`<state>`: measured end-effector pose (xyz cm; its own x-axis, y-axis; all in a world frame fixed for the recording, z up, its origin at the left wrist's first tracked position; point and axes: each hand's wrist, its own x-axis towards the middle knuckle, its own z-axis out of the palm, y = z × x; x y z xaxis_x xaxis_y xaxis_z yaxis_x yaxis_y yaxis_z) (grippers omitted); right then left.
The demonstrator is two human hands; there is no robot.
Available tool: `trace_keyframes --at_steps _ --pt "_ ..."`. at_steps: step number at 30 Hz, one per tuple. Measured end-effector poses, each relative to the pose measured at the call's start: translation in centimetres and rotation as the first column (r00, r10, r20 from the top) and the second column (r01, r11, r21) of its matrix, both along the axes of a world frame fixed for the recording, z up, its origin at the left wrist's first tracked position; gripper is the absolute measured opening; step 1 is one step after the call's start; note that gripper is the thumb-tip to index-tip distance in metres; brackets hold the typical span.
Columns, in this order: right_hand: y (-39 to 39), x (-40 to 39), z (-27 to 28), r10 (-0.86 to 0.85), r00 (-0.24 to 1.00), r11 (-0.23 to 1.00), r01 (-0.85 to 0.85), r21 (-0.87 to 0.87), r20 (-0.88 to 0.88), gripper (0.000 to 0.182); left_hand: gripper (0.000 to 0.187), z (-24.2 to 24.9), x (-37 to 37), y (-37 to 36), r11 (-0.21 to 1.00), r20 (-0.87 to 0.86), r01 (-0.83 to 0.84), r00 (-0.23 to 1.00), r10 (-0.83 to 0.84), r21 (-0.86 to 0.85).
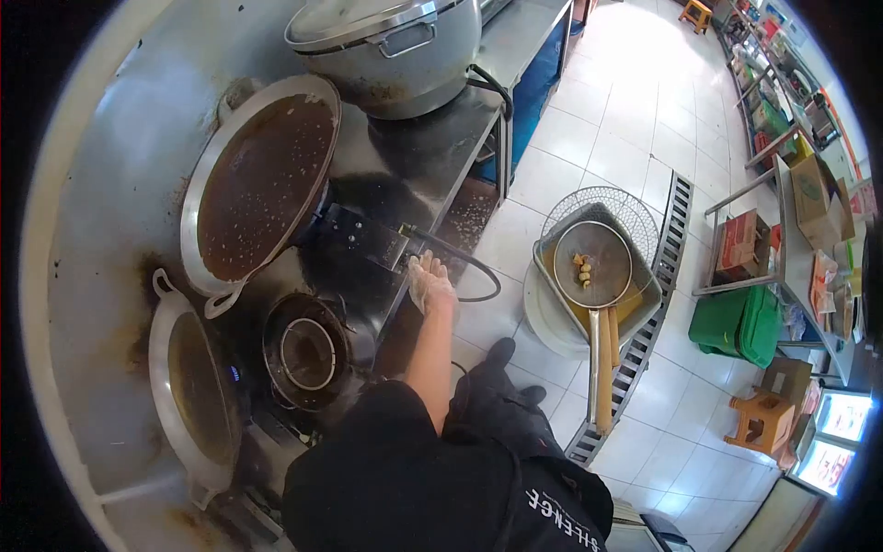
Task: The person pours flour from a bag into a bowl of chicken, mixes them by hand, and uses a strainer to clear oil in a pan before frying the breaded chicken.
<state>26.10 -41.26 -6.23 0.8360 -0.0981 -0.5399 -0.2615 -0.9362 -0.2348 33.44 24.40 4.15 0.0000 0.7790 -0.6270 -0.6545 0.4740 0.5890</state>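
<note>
One of my hands, the left [430,281], wears a clear glove and reaches to the stove's front edge, beside a brass-coloured valve [411,232] and a black hose [478,267]. Its fingers are spread, with nothing visible between them. My right hand is out of view. Beyond the left hand, a big wok [262,184] holds dark oil with pale specks. A second wok [198,391] holds yellowish oil over a blue flame. Between them and me, a round strainer [308,354] sits in a dark pot [276,336].
A lidded metal pot [395,69] stands on the counter. Right of me, a strainer with small yellow pieces [593,262] rests on a rectangular tub [651,299], near a floor drain [676,221]. Farther right are a green bin [736,327], a stool [762,421] and shelves [800,230].
</note>
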Motion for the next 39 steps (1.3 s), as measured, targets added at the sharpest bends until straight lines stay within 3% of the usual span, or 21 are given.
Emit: trace_keyframes --at_steps 3,7,16,19,22,25,30,39 --pt "-1.6 -2.1 0.5 -0.389 0.914 0.89 0.406 0.206 -0.117 0.03 0.06 -0.5 0.1 0.4 0.999 0.06 0.004 0.998 -0.006 0.034" --pt "-4.6 -4.0 2.1 -0.57 0.803 0.742 0.594 0.312 -0.172 0.03 0.059 -3.6 -0.2 1.2 0.994 0.205 -0.024 0.979 0.001 0.11" --pt "-17.2 -8.7 4.0 -0.652 0.752 0.691 0.642 0.332 -0.098 0.03 0.058 -3.1 -0.8 0.6 0.978 0.221 0.067 0.969 -0.112 0.199" --pt "-21.7 -10.8 4.5 -0.671 0.738 0.691 0.657 0.301 -0.071 0.03 0.057 -3.1 -0.7 0.9 0.984 0.228 0.049 0.97 -0.089 0.173" --pt "-25.4 -13.4 5.9 -0.679 0.732 0.702 0.669 0.242 -0.055 0.03 0.06 -6.4 -0.4 2.6 0.98 0.306 -0.014 0.951 -0.048 0.197" --pt "-28.5 -15.5 6.9 -0.687 0.724 0.706 0.684 0.183 -0.055 0.03 0.056 -4.9 -0.4 2.0 0.988 0.283 0.013 0.957 -0.058 0.157" --pt "-28.3 -17.0 7.8 -0.689 0.717 0.706 0.697 0.125 -0.106 0.03 0.051 -4.1 -0.6 1.6 0.991 0.362 -0.044 0.932 -0.004 0.126" --pt "-25.0 -14.5 8.3 -0.625 0.764 0.743 0.645 0.176 -0.16 0.032 0.046 -3.1 -0.6 1.4 0.998 0.416 -0.039 0.909 0.013 0.053"
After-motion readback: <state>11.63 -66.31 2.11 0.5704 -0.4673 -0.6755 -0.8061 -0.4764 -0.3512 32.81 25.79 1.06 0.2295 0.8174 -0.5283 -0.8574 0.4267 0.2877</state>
